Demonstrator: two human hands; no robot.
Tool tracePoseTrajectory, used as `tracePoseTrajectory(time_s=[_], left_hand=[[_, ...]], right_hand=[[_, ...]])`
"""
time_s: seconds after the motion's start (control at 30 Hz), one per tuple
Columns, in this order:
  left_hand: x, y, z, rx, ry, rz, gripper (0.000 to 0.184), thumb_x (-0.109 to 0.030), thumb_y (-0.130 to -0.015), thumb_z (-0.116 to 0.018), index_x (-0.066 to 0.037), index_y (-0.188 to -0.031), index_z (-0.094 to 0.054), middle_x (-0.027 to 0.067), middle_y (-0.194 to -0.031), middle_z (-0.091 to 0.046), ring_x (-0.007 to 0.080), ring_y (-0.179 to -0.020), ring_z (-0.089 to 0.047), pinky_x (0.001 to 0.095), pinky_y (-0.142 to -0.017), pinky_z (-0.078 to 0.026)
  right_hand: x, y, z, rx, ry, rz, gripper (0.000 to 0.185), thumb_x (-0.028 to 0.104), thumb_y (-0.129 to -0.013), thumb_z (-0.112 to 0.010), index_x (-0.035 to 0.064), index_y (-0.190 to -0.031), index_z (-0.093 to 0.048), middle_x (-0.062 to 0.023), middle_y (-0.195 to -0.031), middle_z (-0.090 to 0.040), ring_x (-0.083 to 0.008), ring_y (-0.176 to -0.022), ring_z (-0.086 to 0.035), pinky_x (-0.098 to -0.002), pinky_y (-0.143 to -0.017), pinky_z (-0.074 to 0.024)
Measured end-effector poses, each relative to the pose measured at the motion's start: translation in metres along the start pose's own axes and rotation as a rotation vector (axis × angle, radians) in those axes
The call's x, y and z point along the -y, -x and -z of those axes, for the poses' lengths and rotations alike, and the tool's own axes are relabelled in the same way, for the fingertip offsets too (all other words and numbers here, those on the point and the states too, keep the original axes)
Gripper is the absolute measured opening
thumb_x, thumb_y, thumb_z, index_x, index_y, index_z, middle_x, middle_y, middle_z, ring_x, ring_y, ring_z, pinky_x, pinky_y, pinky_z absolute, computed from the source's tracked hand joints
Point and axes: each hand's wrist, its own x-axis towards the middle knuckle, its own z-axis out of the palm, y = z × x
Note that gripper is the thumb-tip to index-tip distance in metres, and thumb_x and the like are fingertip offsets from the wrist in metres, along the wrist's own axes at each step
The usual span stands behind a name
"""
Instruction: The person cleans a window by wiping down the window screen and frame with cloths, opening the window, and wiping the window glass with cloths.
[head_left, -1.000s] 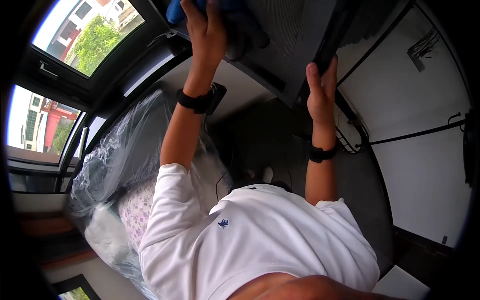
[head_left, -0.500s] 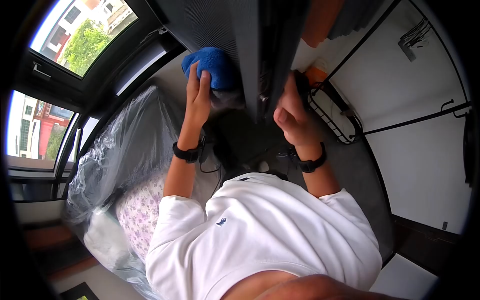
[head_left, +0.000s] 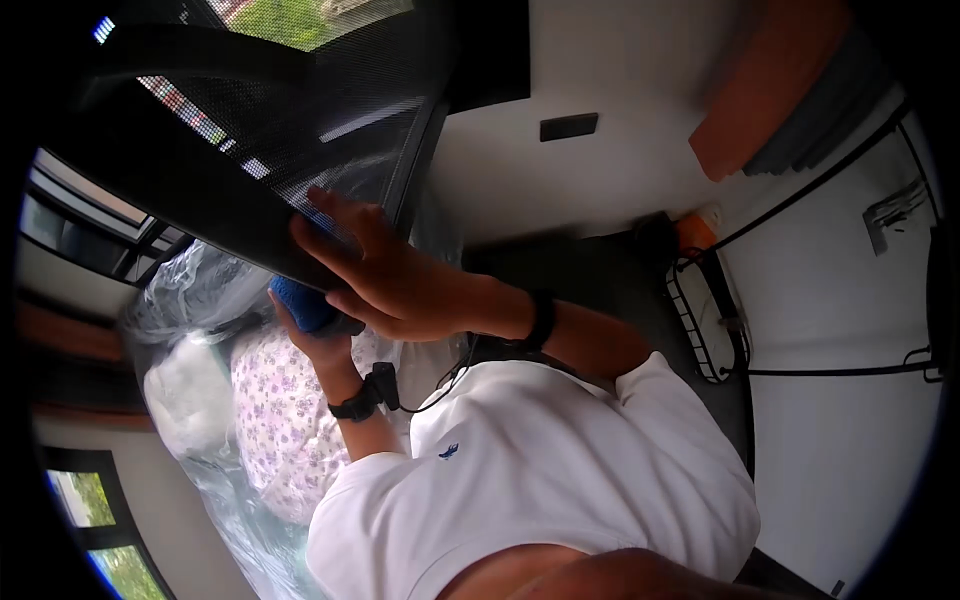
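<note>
A dark-framed mesh panel (head_left: 375, 140), seen at a slant, fills the upper left, and the window shows through it. My left hand (head_left: 325, 345) is wrapped round a blue cloth (head_left: 302, 303) at the panel's lower edge; the panel hides part of the cloth. My right hand (head_left: 400, 285) lies against the near side of the panel with its fingers stretched out and apart. Black bands circle both wrists, and a thin cable hangs by the left one.
Under clear plastic sheeting (head_left: 215, 280) on the left lies a floral pillow or bedding (head_left: 285, 420). A black wire rack (head_left: 690, 320) stands at the right by the white wall panels (head_left: 840, 300). Orange and grey cloth (head_left: 775, 90) hangs at the upper right.
The mesh panel has swung to the left and turned its face toward me. Both hands moved left with it, the cloth still in my left hand, and my view turned.
</note>
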Motion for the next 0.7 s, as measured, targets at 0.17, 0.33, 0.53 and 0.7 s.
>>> tracePoseTrajectory(time_s=[0.17, 0.33, 0.53, 0.7], left_hand=[[-0.02, -0.006, -0.03, -0.326, -0.337, -0.284, 0.07, -0.057, -0.102, -0.028, -0.001, -0.141, -0.039, 0.0189, -0.135, -0.052, 0.0293, -0.124, -0.054, 0.0433, -0.108, -0.044], [-0.055, 0.007, -0.045, -0.066, -0.975, -0.714, 0.074, -0.038, -0.088, -0.073, 0.001, -0.142, -0.039, 0.0163, -0.139, -0.049, 0.0292, -0.127, -0.052, 0.042, -0.112, -0.04], [-0.014, 0.004, -0.022, -0.056, -1.018, -0.926, 0.099, -0.013, -0.071, -0.089, -0.003, -0.149, -0.027, 0.0201, -0.14, -0.042, 0.0342, -0.127, -0.049, 0.0451, -0.11, -0.041], [-0.02, 0.006, -0.03, -0.233, -1.093, -0.811, 0.107, -0.064, -0.083, -0.064, -0.009, -0.157, -0.01, 0.0221, -0.156, -0.021, 0.036, -0.14, -0.034, 0.0493, -0.115, -0.031]], right_hand=[[-0.013, -0.021, -0.026, -0.035, 0.203, -0.025, 0.078, 0.009, -0.091, -0.063, 0.0138, -0.156, -0.021, -0.0306, -0.153, -0.019, -0.0483, -0.131, -0.035, -0.0532, -0.107, -0.0357], [-0.018, -0.033, -0.017, -0.022, 0.286, -0.012, 0.063, 0.009, -0.091, -0.065, 0.0118, -0.149, -0.041, -0.0277, -0.147, -0.033, -0.0411, -0.13, -0.041, -0.0488, -0.102, -0.0419], [-0.027, -0.028, 0.002, 0.085, -0.452, 0.053, 0.055, 0.015, -0.094, -0.062, 0.0151, -0.146, -0.045, -0.0192, -0.13, -0.044, -0.032, -0.114, -0.051, -0.04, -0.089, -0.0499], [-0.012, -0.016, -0.04, -0.03, -0.307, -0.025, 0.058, 0.026, -0.092, -0.068, 0.0175, -0.145, -0.045, -0.0177, -0.11, -0.048, -0.0303, -0.098, -0.056, -0.0395, -0.08, -0.0519]])
